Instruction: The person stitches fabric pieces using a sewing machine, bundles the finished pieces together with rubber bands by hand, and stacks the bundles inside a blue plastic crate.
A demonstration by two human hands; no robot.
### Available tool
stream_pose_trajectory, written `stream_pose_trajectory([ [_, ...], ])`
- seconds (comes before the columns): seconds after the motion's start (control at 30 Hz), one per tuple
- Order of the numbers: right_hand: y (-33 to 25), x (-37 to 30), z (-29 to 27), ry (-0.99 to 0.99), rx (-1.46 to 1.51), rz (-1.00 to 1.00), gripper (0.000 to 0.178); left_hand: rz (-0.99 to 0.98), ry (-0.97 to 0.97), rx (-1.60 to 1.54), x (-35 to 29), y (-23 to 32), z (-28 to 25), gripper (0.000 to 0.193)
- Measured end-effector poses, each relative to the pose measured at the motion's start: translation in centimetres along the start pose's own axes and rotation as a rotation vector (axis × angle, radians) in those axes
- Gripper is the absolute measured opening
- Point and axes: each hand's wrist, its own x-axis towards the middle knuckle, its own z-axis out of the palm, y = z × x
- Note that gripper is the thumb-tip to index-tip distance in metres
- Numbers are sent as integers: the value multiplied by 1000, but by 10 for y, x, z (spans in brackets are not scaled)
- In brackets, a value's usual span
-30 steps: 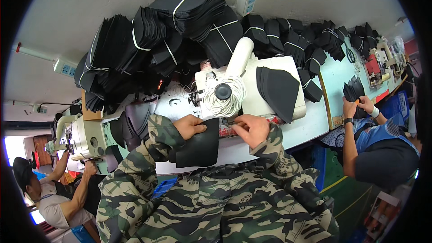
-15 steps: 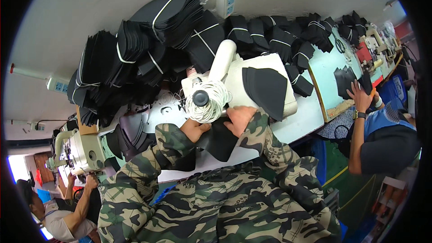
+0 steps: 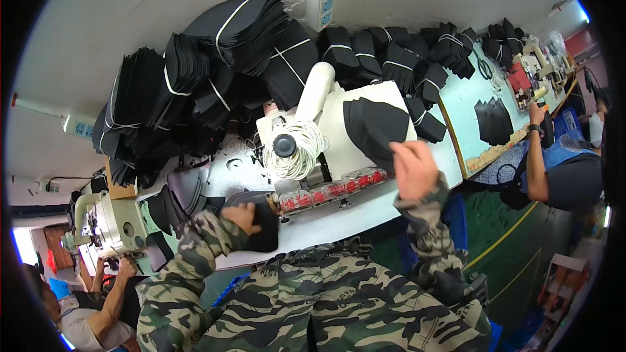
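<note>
The left hand (image 3: pixel 242 218) is lying open on a black panel (image 3: pixel 267 234) at lower centre, the right hand (image 3: pixel 415 168) is pinching loose panels (image 3: pixel 372 124) on the sewing machine (image 3: pixel 336 146), centre-right, and tied bundles (image 3: pixel 244 32), upper left, are sitting seemingly unworked.

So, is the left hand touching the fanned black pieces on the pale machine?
Apart. The head view shows the left hand well to the left, with part of the pale machine between it and the fanned black pieces.
</note>
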Motion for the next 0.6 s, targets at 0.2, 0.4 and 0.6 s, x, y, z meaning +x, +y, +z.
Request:
stream_pose_trajectory([
  [0.2, -18, -14, 16, -131, 13, -12, 25, 148, -106, -104, 5, 3, 23, 29],
  [0.4, -23, 25, -28, 294, -127, 33, 27, 235, 133, -230, 22, -24, 14, 21],
  [0.6, -6, -3, 35, -173, -228, -52, 23, 338, 287, -102, 36, -43, 11, 16],
])
